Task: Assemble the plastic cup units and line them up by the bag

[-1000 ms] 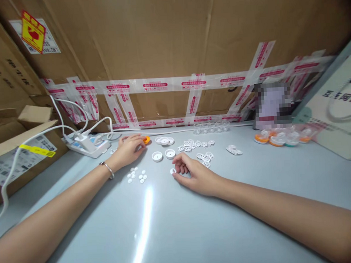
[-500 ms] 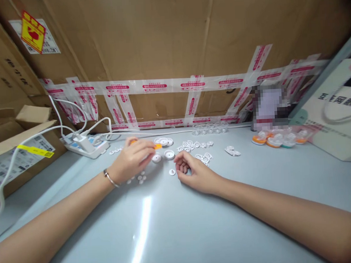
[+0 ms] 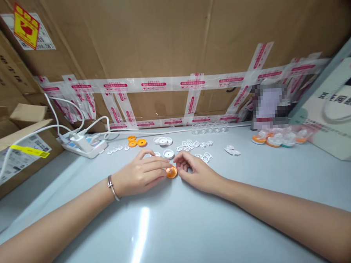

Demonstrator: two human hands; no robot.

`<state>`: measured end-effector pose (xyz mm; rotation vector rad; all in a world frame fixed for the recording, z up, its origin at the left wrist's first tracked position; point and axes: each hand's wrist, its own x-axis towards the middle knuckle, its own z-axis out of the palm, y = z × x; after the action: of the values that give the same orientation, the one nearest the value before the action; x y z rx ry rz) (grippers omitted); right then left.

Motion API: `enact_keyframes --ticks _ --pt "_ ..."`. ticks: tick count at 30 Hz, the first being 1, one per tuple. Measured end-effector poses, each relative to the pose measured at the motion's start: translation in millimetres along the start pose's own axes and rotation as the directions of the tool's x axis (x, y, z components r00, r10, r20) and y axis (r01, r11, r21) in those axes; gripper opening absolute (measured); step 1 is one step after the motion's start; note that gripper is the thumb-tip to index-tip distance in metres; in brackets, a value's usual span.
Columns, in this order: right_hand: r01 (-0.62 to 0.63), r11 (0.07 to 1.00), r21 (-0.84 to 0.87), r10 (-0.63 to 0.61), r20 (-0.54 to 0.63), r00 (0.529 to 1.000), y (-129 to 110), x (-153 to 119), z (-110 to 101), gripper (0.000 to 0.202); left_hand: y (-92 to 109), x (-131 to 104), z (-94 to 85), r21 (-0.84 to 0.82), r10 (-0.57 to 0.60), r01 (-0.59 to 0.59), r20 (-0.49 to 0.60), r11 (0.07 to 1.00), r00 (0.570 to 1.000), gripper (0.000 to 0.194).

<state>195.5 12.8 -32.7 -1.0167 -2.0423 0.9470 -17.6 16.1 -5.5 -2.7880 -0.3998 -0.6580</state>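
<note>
An orange round piece (image 3: 171, 172) lies on the grey table between my hands, with something small and pale at its centre. My left hand (image 3: 146, 170) has its fingertips on the left edge of this piece, thumb side low. Close against its right side is my right hand (image 3: 192, 168), fingers curled, and what they hold, if anything, is too small to make out. White round cups (image 3: 169, 154) sit just beyond the hands, one partly covered by my left fingers. Three orange rings (image 3: 141, 142) rest farther back on the left.
White small discs (image 3: 120, 148) and a power strip (image 3: 89, 149) are at the left. White openwork parts (image 3: 204, 158) lie behind my right hand, clear cups (image 3: 210, 128) by the cardboard wall (image 3: 159, 38). Orange and teal assembled pieces (image 3: 274, 140) stand at the right.
My left hand has moved right and toward me, bringing the orange piece to where a small white disc lay. The orange rings at the back are now uncovered. My right hand stays nearly still.
</note>
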Motion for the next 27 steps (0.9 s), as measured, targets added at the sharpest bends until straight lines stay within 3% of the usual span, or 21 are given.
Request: enact_keyframes --ticks 5,8,12,18,27 --pt "0.099 0.981 -0.164 -0.103 -0.019 0.994 0.6 0.3 2.4 0.02 0.7 -2.5 7.4 -0.034 -0.133 0.13 -0.107 0.991 0.985 0.011" --pt "0.096 0.977 -0.192 -0.1 -0.012 0.995 0.5 0.4 3.4 0.019 0.7 -3.2 14.5 -0.048 -0.176 0.172 -0.088 0.984 0.981 0.009" --pt "0.052 0.977 -0.208 -0.059 -0.027 0.998 -0.3 1.1 3.8 0.015 -0.2 -3.4 19.4 -0.059 -0.201 0.199 -0.045 0.978 0.978 0.011" --pt "0.069 0.978 -0.196 -0.071 -0.005 0.997 -1.5 1.8 4.8 0.015 2.0 0.0 21.6 -0.111 -0.248 0.237 -0.095 0.965 0.964 0.011" --pt "0.079 0.98 -0.183 -0.078 0.009 0.997 -2.5 2.3 5.3 0.014 2.7 1.1 25.7 -0.116 -0.237 0.228 -0.068 0.967 0.969 0.014"
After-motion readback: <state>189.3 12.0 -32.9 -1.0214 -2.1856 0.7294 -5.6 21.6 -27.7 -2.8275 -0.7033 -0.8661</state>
